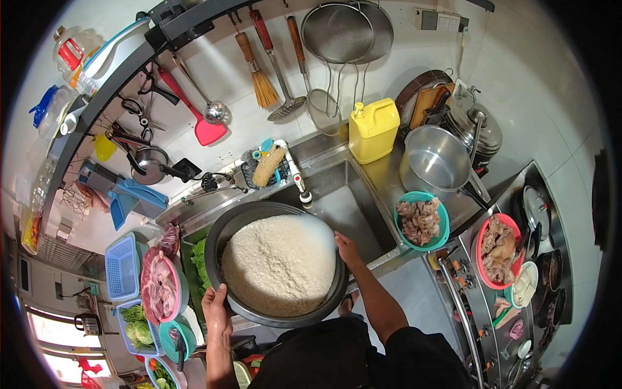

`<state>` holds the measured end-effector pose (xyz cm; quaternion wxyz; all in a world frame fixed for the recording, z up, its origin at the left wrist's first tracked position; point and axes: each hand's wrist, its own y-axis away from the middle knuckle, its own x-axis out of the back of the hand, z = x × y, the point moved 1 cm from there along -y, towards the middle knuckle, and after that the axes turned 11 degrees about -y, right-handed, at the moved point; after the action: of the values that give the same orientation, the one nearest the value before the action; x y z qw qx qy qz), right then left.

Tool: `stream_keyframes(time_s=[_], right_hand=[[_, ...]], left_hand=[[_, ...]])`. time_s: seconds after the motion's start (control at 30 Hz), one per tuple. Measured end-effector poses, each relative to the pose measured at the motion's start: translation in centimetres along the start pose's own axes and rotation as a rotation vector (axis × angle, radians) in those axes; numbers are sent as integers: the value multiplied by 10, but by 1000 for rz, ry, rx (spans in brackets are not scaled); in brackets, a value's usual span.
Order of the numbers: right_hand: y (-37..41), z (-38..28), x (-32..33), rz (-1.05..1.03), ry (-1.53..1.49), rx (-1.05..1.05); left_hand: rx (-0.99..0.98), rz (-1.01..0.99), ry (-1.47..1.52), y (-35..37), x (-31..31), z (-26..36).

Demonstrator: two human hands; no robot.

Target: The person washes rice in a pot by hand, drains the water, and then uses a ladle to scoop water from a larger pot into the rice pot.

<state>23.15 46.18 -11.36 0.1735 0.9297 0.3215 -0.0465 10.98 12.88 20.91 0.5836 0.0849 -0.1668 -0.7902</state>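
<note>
A large dark round pot (338,293) is full of white rice (275,262), with cloudy water pooled at its right side. It is over the front of the metal sink (343,194), tilted toward the upper right. My left hand (216,310) grips the rim at the lower left, and my right hand (348,250) holds the rim on the right. The fingers of both hands are wrapped partly out of sight under the edge. The faucet (304,194) stands just behind the pot.
A yellow jug (374,131), a steel pot (435,162) and a teal bowl of meat (421,246) stand right of the sink. A red bowl of meat (479,259) sits farther right. Meat (159,285) and vegetable baskets (123,266) line the left. Utensils hang behind.
</note>
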Motion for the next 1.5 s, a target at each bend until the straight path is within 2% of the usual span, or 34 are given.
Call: stream_keyframes(time_s=[0.53,0.83,1.03,1.13,1.23,1.33,1.5], right_hand=[[6,-13,0,6,-28,-68],[-1,1,1,2,-32,-28],[6,-13,0,0,23,-39],[14,-21,-5,3,157,148],[41,-38,-23,72,228,196],[86,-98,-61,136,277,149],[97,-114,-81,96,415,158]], left_hand=[[-16,2,-20,-5,0,-3],[-14,-12,-28,-4,-1,-1],[-10,-7,-35,-4,1,-1],[40,65,-30,-14,29,-18],[28,174,13,-39,74,-61],[99,340,16,-60,109,-110],[108,496,72,-79,123,-151]])
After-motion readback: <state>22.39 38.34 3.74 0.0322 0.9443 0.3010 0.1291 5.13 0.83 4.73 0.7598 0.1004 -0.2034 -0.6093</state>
